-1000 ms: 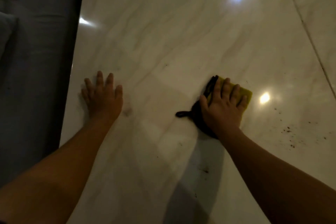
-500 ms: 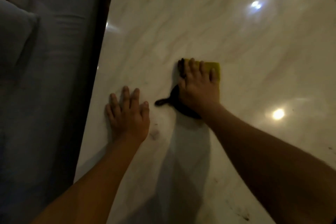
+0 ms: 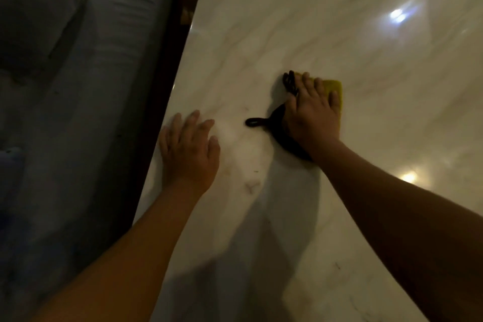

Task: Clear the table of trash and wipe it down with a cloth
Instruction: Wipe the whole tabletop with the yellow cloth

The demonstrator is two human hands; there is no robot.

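Cloth (image 3: 335, 89) sits under the flat-fingered right hand (image 3: 311, 117), just right of the left hand (image 3: 189, 154) spread empty on the bench (image 3: 287, 21).

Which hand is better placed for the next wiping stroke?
Right. The right hand presses flat on the cloth; the left hand rests flat on the bare table by its edge, holding nothing.

Single head view, tilted, looking steeply down, close over table (image 3: 313, 21).
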